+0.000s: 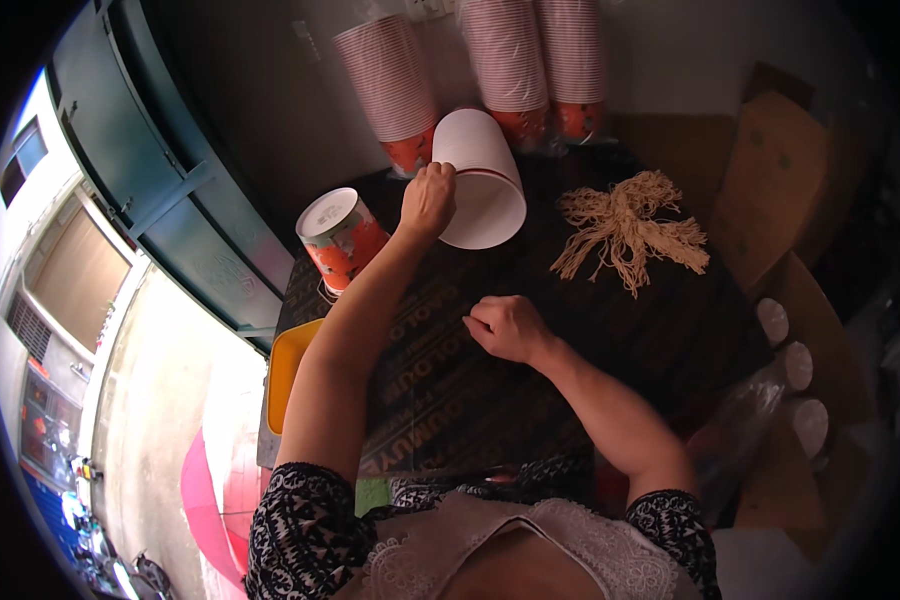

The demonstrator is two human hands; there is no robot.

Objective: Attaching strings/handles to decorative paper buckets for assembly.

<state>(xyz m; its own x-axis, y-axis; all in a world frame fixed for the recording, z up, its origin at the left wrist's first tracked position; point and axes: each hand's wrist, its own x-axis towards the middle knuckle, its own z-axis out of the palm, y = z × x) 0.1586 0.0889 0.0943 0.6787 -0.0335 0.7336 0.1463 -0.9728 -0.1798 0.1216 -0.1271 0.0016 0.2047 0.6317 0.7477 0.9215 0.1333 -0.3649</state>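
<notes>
At upper centre, our left hand [430,202] is clamped on a white tub [492,212].
At centre, our right hand [511,328] curls; we cannot tell whether it grips anything.

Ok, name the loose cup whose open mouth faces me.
The white cup at your left hand: its hollow inside shows, whereas the orange-patterned cup farther left turns up a closed, pale end.

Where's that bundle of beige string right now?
In the head view, the beige string bundle lies on the dark tabletop, to the right of the white container and farther out than the person's right hand.
</notes>
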